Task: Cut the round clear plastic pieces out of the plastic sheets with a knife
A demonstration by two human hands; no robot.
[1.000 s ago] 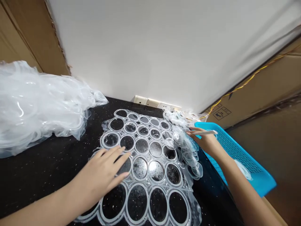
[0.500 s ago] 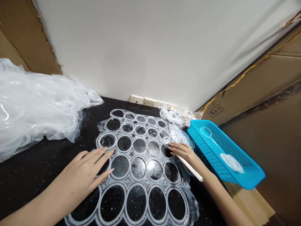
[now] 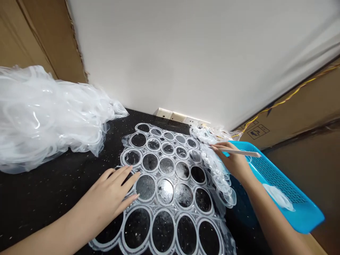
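Note:
A clear plastic sheet (image 3: 156,209) with rows of white-rimmed round openings lies on a black speckled counter. My left hand (image 3: 111,193) rests on its left side, palm down with the fingers spread, holding nothing. My right hand (image 3: 233,161) is closed around a slim white stick (image 3: 245,152), whose blunt end points right. Its fingertips are at the upper part of a heap of loose clear rings and film pieces (image 3: 219,177) along the sheet's right side. Whether the fingertips also pinch a ring is too small to tell.
At the left is a big pile of crumpled clear plastic (image 3: 53,117). A blue perforated basket (image 3: 305,219) on the right holds some white film pieces (image 3: 278,196). Wall sockets (image 3: 177,117), cardboard boxes (image 3: 305,120) and a yellow wire (image 3: 287,97) border the counter.
My right hand has moved from a ring in the sheet's middle row up to the loose heap, and the stick has swung nearly level. My left hand stays on the sheet. The view has shifted.

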